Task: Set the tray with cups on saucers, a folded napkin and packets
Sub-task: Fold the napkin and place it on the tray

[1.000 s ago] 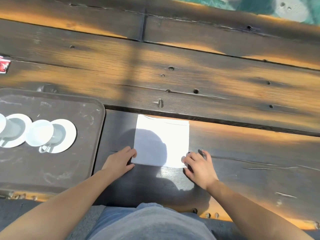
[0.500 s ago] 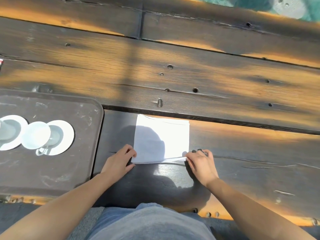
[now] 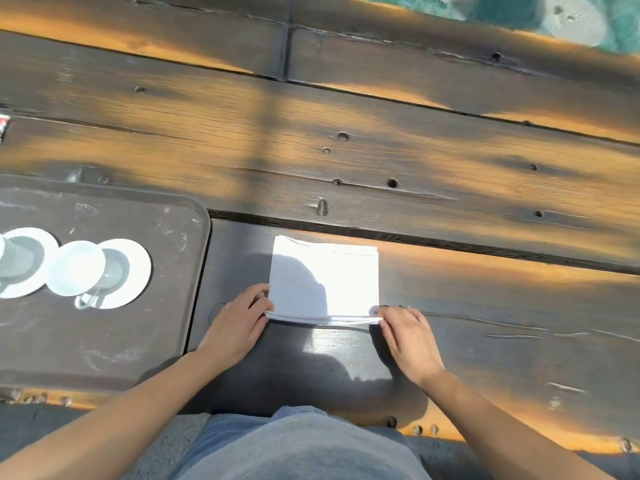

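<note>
A white napkin (image 3: 341, 278) lies on the dark wooden table in front of me, its near edge lifted slightly off the wood. My left hand (image 3: 239, 320) pinches the near left corner, and my right hand (image 3: 405, 330) pinches the near right corner. To the left sits a dark tray (image 3: 138, 348). On it stands a white cup (image 3: 74, 268) on a white saucer (image 3: 133, 271), with a second saucer (image 3: 26, 263) and cup cut off by the left edge. A red packet (image 3: 3, 124) shows at the far left on the table.
The table (image 3: 450, 168) is of wide dark planks with gaps, knots and nail heads. Its near edge runs just in front of my lap. Teal ground shows beyond the far edge at the top right.
Both hands have raised the napkin's near edge from the table and drawn it a little away from me. The view has shifted slightly.
</note>
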